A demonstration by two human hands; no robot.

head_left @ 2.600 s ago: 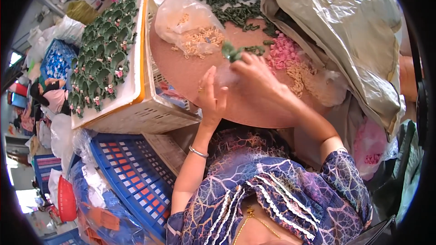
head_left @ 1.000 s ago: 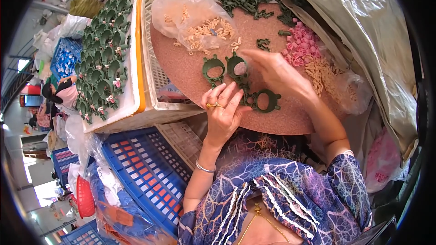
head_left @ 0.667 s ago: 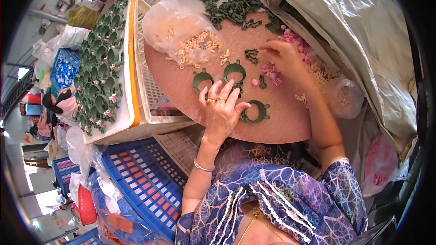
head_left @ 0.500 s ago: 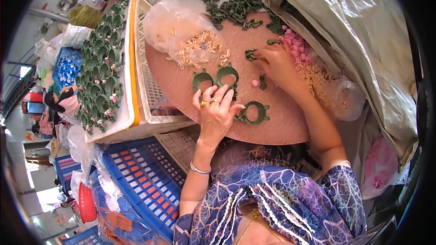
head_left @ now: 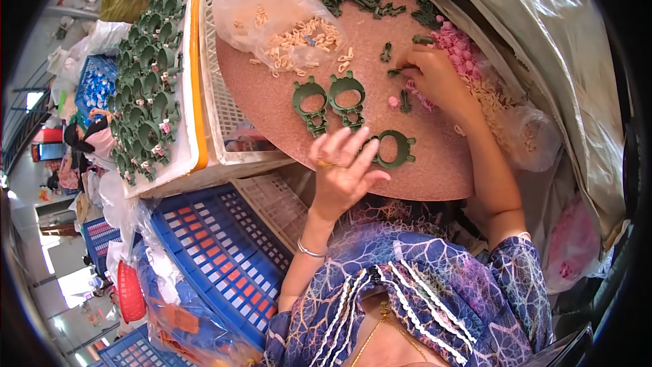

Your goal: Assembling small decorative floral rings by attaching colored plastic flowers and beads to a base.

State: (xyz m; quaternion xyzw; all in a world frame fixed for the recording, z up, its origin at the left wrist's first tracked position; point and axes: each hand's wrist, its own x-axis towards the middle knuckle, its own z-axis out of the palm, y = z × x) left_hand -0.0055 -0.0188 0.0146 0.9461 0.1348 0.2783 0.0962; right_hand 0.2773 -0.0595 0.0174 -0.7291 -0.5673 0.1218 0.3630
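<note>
Both hands over the round reddish-brown worktop [head_left: 285, 102]: left hand [head_left: 343, 173] lifted off the near edge, fingers spread, holding nothing; right hand [head_left: 435, 78] pinched on small green plastic pieces [head_left: 401, 71] toward the far right edge, beside the pink flower beads [head_left: 462, 41]. Since half a second ago, left hand raised from the surface, right slid further out. Three flat green plastic ring frames [head_left: 326, 98] now uncovered, mid-worktop. Cream beads bag [head_left: 285, 24] at far edge. Right fingertips' grip too small to read.
</note>
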